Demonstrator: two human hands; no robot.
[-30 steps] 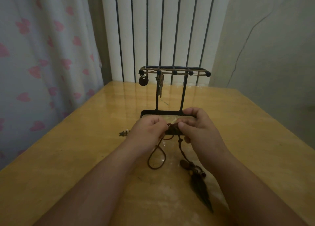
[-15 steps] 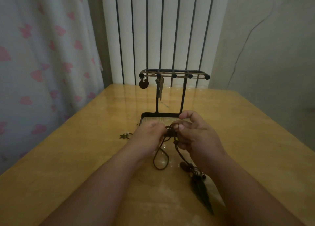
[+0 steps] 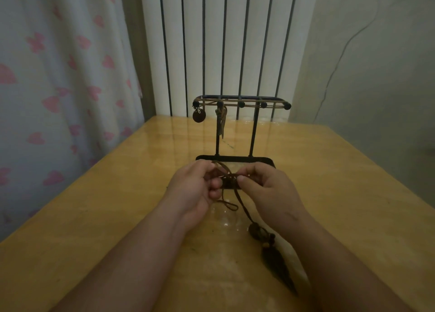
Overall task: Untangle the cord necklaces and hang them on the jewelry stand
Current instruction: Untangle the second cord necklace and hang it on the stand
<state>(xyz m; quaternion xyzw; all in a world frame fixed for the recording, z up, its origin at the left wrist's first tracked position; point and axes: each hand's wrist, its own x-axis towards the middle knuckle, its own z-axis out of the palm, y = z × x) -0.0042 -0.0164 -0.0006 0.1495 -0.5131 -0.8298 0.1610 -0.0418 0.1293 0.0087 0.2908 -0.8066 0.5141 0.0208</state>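
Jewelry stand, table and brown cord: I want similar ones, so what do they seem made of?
The black thin-rod jewelry stand looks like matte painted metal: slim straight rods. The yellow-brown table looks like varnished wood or laminate: glossy, with reflections. The dark brown cord necklace looks like leather or waxed cotton; limp, matte, unclear which.

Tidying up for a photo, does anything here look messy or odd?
The brown cord pinched between left hand and right hand is tangled, its leaf pendant trailing on the table. A thin dark line climbs the right wall: crack or wire, cannot tell.
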